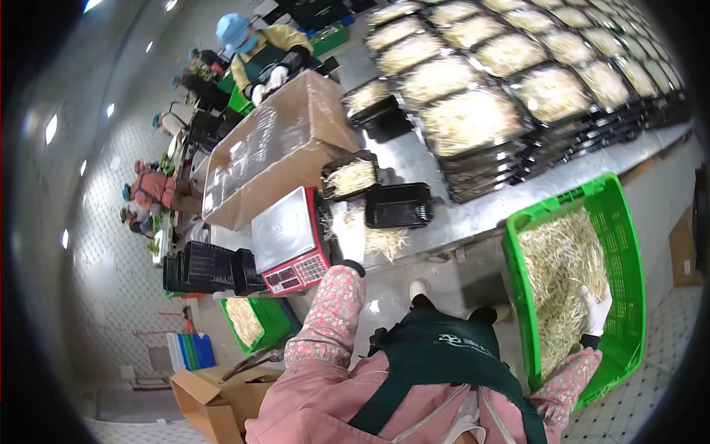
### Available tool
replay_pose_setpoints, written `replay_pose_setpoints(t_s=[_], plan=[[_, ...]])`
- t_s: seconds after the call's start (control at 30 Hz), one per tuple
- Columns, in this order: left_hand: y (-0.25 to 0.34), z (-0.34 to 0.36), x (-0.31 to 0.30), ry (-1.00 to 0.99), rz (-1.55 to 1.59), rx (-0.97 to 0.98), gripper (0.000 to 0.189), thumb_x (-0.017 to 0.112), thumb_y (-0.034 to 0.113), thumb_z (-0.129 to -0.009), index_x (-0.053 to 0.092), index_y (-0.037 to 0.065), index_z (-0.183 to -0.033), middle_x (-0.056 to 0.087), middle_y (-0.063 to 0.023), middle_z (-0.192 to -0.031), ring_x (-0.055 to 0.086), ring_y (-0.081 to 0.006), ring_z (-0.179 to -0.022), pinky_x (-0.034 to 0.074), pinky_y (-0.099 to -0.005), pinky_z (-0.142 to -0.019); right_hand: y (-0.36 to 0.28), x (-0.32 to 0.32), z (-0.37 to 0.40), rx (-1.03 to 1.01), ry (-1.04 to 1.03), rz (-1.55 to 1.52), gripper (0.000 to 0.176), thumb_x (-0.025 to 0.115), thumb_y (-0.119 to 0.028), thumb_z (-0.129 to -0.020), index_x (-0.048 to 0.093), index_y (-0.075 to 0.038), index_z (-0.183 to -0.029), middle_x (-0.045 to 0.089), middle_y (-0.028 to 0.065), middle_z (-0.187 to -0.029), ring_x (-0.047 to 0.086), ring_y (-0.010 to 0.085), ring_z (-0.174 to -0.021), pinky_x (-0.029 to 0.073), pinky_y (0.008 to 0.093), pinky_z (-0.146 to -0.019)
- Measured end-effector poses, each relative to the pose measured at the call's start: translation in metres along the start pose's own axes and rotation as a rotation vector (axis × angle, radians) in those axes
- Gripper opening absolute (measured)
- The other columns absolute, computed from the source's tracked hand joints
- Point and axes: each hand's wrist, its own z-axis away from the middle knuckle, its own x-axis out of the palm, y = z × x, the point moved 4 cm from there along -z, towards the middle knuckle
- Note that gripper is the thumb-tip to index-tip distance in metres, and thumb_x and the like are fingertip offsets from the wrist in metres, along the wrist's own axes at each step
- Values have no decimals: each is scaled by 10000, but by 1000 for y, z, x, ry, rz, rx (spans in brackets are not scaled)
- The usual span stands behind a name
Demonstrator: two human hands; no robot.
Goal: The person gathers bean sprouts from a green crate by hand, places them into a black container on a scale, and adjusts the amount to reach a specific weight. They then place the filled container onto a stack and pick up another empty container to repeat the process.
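My left hand, in a white glove, is on the steel table beside a small pile of sprouts; its fingers are too blurred to make out. Just beyond it sits a black tray of sprouts, with an empty black tray to its right. A red scale with a bare steel plate stands to the left. My right hand, also gloved in white, reaches into the green crate and touches the sprouts there; part of its fingers is hidden among them.
Stacked sprout trays cover the right of the table. A large carton holds clear packaging. Behind it works a person in a blue cap. Black trays stand left of the scale; a green crate is below.
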Motion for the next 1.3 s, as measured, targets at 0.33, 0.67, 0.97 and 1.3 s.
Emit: replay_pose_setpoints(t_s=[0.33, 0.67, 0.97, 1.3], plan=[[-3, -30, 17, -357, 467, 81, 445, 623, 98, -858, 566, -31, -1280, 652, -209, -1190, 625, -280, -1109, 467, -352, -966, -259, 369, 15, -630, -593, 634, 696, 778, -287, -705, 541, -41, -1312, 661, 156, -1140, 652, 282, -1038, 508, 358, -915], [-46, -43, 0, -452, 370, 60, 489, 622, 165, -844, 565, 8, -1303, 639, -254, -1166, 628, -367, -1071, 476, -395, -958, -191, 608, 39, -892, -811, 1131, 670, 776, -330, -698, 548, -121, -1293, 587, 137, -1155, 561, 304, -1118, 474, 435, -915], [-30, -48, -27, -480, 244, 120, 553, 627, 248, -885, 484, 70, -1389, 531, -198, -1346, 529, -342, -1219, 410, -408, -1042, -202, 558, 8, -662, -984, 499, 681, 729, -322, -810, 481, -105, -1406, 520, 204, -1355, 470, 341, -1290, 357, 420, -1102], [-15, -37, 0, -359, 253, 354, 608, 562, 194, -928, 339, -13, -1454, 343, -251, -1477, 330, -398, -1376, 264, -442, -1152, -124, 583, 59, -647, -764, 939, 672, 433, -463, -971, 267, -112, -1519, 247, 225, -1559, 240, 413, -1436, 163, 510, -1177]])
